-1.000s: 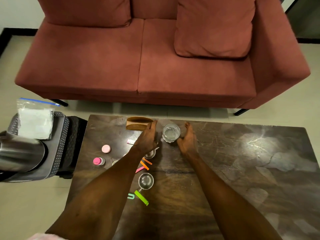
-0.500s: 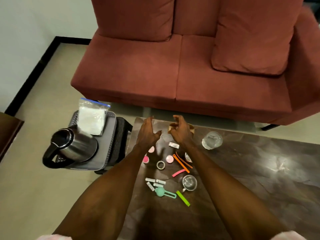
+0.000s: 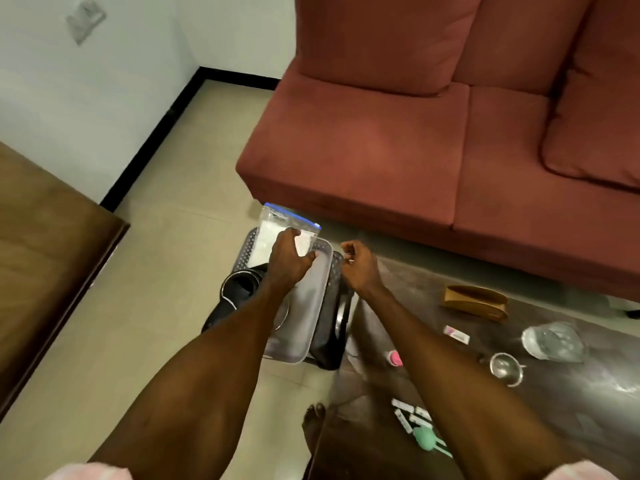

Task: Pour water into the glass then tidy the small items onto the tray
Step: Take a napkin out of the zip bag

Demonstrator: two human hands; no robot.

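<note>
Left hand (image 3: 289, 259): reaches over the grey tray (image 3: 304, 327), fingers (image 3: 308, 259) loosely curled, touching the zip bag (image 3: 289, 232); grip on it cannot be told.
Right hand (image 3: 358, 268): hovers past the bench's left edge, fingers relaxed, holding nothing.
Tray: off the bench (image 3: 554, 393), just beside its left edge, carrying bag and kettle (image 3: 239, 289).
Glass (image 3: 552, 341): on the bench near its far edge, water inside.
Small items: strainer (image 3: 505, 368), pink cap (image 3: 394, 358), green clip (image 3: 427, 439) scattered on the bench.

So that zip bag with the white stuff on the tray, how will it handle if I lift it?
The zip bag looks like thin clear plastic, so probably floppy and a bit slick. Its white filling sits flat, likely light. The left hand reaches over it above the tray.
</note>
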